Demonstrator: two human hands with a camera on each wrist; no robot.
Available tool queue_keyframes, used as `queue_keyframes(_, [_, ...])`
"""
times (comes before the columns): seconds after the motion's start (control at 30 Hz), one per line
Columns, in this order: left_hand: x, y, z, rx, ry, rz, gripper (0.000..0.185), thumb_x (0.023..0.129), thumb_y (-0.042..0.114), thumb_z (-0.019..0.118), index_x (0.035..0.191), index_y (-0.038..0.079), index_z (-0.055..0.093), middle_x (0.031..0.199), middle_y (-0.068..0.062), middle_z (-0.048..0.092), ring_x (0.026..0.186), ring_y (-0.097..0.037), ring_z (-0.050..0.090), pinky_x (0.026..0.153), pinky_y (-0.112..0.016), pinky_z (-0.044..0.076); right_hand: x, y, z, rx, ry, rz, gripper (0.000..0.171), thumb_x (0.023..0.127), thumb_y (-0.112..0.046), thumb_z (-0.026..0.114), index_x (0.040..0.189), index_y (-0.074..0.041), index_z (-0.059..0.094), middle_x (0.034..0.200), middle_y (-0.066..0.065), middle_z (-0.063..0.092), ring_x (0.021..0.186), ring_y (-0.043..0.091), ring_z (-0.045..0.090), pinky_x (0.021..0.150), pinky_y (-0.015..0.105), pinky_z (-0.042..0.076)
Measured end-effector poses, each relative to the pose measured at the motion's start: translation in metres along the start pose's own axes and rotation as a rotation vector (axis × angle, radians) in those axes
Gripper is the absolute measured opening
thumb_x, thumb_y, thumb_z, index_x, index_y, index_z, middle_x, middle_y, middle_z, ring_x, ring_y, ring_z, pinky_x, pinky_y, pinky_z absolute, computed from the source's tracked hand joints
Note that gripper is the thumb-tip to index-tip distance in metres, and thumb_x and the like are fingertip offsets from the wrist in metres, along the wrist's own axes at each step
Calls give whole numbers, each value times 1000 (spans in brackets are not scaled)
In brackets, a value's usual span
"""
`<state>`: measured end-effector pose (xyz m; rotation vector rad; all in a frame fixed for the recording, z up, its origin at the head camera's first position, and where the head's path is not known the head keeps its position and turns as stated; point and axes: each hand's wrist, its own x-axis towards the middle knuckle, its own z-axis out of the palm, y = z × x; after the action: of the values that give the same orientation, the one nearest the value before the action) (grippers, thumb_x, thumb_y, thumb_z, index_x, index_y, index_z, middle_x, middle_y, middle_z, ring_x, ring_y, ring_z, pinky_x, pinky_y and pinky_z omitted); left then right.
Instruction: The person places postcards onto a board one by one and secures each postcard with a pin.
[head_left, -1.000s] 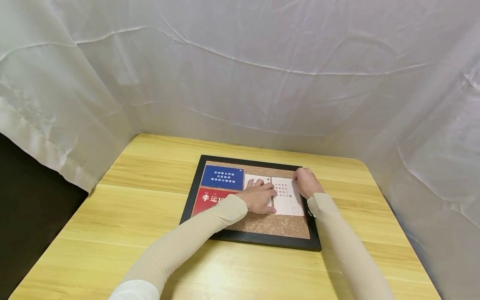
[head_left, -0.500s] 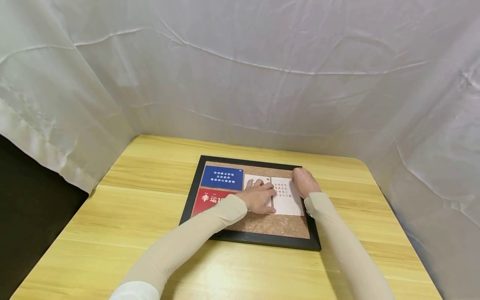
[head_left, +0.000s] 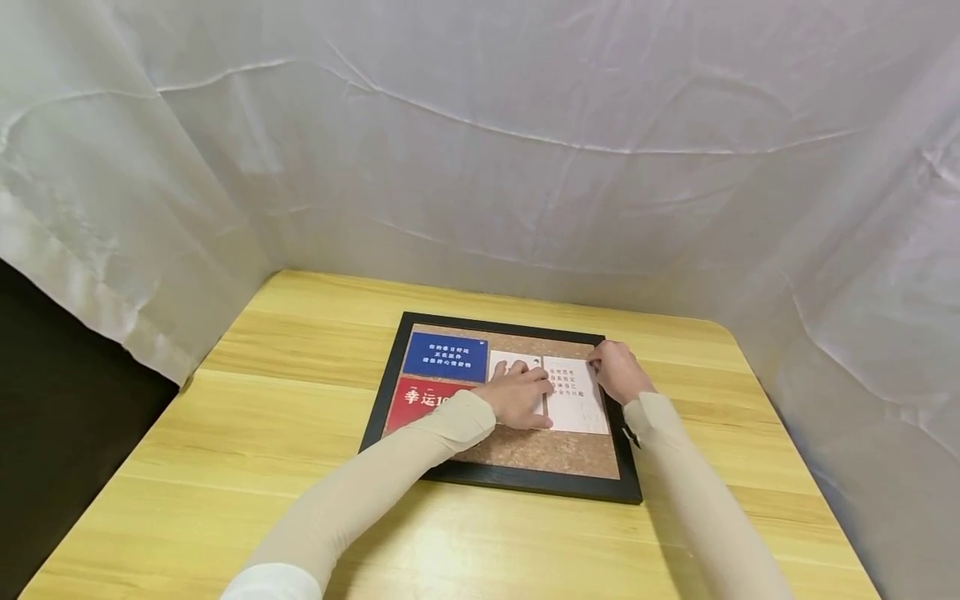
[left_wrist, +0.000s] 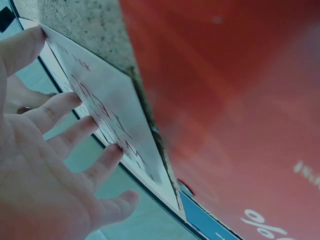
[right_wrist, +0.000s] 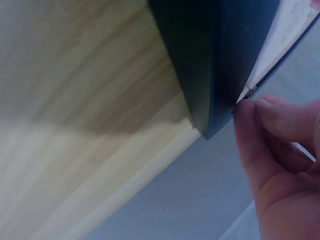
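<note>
Cork board point(head_left: 525, 454) in its black frame point(head_left: 495, 477) lies flat on the wooden table point(head_left: 262, 433), near the middle, so I can work on it from above with both hands. My left hand point(head_left: 517, 394) lies spread and flat across two white cards, its fingers straight; I press down to keep the paper from sliding on the cork. The left-wrist view shows those fingers point(left_wrist: 75, 132) fanned out on the printed white card point(left_wrist: 107, 122), with the red card point(left_wrist: 240, 100) filling the space just beside it. My right hand point(head_left: 617, 372) sits at the far right corner of the white card point(head_left: 573, 400), right against the frame's right edge. Its fingertips point(right_wrist: 250, 112) are curled and pinched together at the card's corner point(right_wrist: 245, 92), where the paper meets the dark frame; I judge I hold that corner to line it up or fix it there, though whether a pin sits between the fingers I cannot tell. Blue card point(head_left: 446, 357) lies at the far left of the board, the red one point(head_left: 420, 398) directly nearer to me, both flush and edge to edge, which leaves the right half for the white cards. White cloth point(head_left: 480, 150) hangs behind the table.
</note>
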<state>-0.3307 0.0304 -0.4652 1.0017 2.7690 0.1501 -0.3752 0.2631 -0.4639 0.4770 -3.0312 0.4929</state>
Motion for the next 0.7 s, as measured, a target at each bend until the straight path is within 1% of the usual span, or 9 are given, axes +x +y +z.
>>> queue_keyframes(0.03, [0, 0, 0, -1, -3, 0, 60, 96, 60, 63, 147, 29, 55, 159, 6, 45, 137, -22, 43, 114, -51, 35, -2, 2, 0, 2, 5, 3, 31, 99, 10, 50, 102, 1, 80, 100, 22, 75, 82, 28, 65, 69, 37, 52])
queue_keyframes(0.1, [0, 0, -1, -7, -8, 1, 61, 96, 60, 63, 148, 29, 55, 160, 5, 44, 137, -23, 43, 115, -52, 34, -6, 6, 1, 0, 22, 6, 31, 100, 8, 50, 109, 3, 79, 109, 23, 74, 93, 33, 69, 76, 42, 58])
queue_keyframes(0.2, [0, 0, -2, -17, -9, 2, 61, 96, 59, 63, 148, 28, 55, 160, 4, 44, 138, -24, 42, 116, -54, 33, -10, 10, 2, -11, 23, -5, 30, 102, 6, 49, 114, 5, 76, 116, 25, 71, 106, 39, 69, 87, 48, 59])
queue_keyframes(0.27, [0, 0, -1, -23, -7, 0, 61, 96, 59, 64, 148, 28, 55, 161, 4, 44, 139, -24, 42, 117, -54, 33, -11, 11, 3, -16, 18, -26, 30, 102, 5, 48, 117, 7, 75, 117, 26, 69, 107, 40, 68, 88, 50, 59])
queue_keyframes(0.33, [1, -1, -1, -26, -9, -1, 61, 96, 59, 64, 148, 28, 55, 160, 4, 44, 138, -24, 42, 117, -54, 32, -13, 10, 3, -19, 17, -33, 31, 103, 5, 48, 118, 8, 74, 116, 26, 68, 106, 40, 68, 87, 49, 59])
queue_keyframes(0.47, [2, -1, 0, -25, -5, 0, 61, 96, 59, 64, 148, 28, 55, 160, 5, 45, 137, -23, 42, 116, -54, 33, -14, 7, 4, -37, 34, -36, 30, 102, 6, 49, 118, 8, 74, 114, 25, 68, 103, 39, 69, 84, 48, 59])
queue_keyframes(0.7, [2, -1, 0, -22, -10, -2, 60, 97, 59, 63, 148, 28, 54, 160, 6, 44, 138, -23, 41, 116, -54, 33, -14, 8, 7, -82, 62, -66, 31, 98, 10, 52, 116, 6, 75, 113, 25, 69, 103, 40, 69, 87, 50, 59])
